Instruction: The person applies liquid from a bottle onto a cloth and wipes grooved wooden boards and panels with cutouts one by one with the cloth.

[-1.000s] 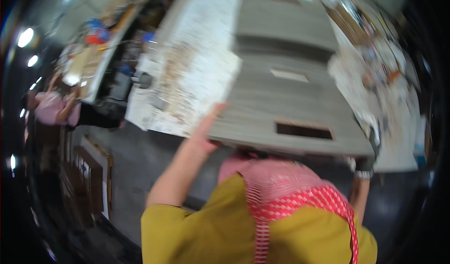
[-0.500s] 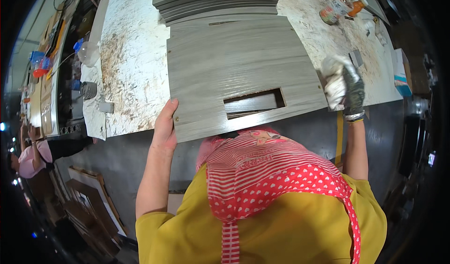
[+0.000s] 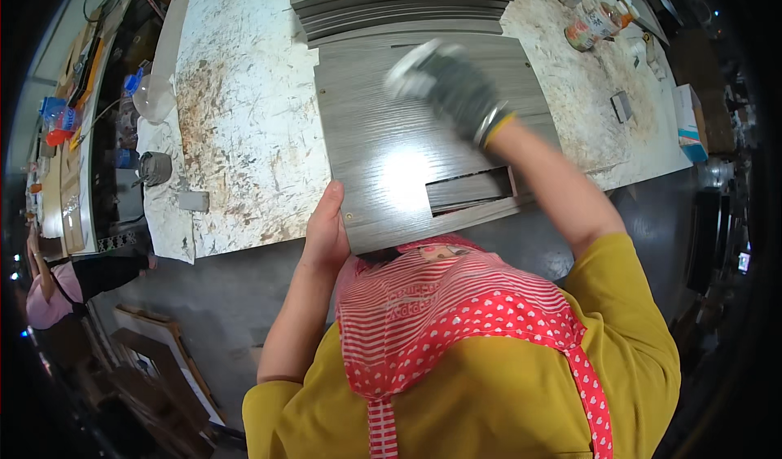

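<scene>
On grey panel point(image 3: 383, 133): both hands.

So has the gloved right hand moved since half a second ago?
Yes. The right hand has left the grey panel's right edge beside the rectangular cutout and swung up and left over the panel's middle.

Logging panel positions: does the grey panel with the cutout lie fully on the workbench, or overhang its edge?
Overhanging. The grey panel juts past the workbench near edge, where the left hand grips its corner.
</scene>
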Tool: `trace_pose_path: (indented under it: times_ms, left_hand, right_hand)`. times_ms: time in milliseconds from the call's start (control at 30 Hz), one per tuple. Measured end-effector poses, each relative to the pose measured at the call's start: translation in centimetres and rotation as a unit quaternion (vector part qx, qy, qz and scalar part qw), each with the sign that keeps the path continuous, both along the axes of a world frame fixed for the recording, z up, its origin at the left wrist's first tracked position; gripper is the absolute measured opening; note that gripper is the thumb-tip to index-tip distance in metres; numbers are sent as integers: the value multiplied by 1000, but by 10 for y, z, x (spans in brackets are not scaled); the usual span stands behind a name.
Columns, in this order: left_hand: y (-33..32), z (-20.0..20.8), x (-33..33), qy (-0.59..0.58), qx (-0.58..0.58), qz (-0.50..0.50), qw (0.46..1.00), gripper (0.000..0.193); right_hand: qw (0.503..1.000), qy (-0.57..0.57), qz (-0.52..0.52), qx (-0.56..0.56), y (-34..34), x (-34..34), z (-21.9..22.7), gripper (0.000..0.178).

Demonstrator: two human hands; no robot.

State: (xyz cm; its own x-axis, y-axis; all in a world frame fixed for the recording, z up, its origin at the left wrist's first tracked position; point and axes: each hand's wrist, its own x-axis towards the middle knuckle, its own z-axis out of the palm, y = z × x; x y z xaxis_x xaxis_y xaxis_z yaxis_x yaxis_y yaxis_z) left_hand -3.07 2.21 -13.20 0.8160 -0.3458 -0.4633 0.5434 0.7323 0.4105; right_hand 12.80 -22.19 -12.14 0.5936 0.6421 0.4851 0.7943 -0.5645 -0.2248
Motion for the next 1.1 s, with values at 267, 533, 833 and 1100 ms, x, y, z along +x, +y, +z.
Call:
trace_pose_path:
  times_ms: [267, 533, 833, 1100]
  left_hand:
    - [4, -2, -5, 6, 238, -51, 970, 43]
    - [-7, 17, 3, 3, 173, -27, 984, 43]
    - [-5, 19, -1, -10, 227, -38, 973, 41]
    - [-5, 11, 3, -25, 186, -33, 982, 43]
  right_hand:
    - [991, 101, 61, 61, 128, -41, -3, 28]
    - [966, 133, -98, -196, 43, 84, 8, 28]
    - [967, 21, -208, -148, -15, 67, -24, 27]
    - [970, 243, -17, 22, 22, -21, -24, 29]
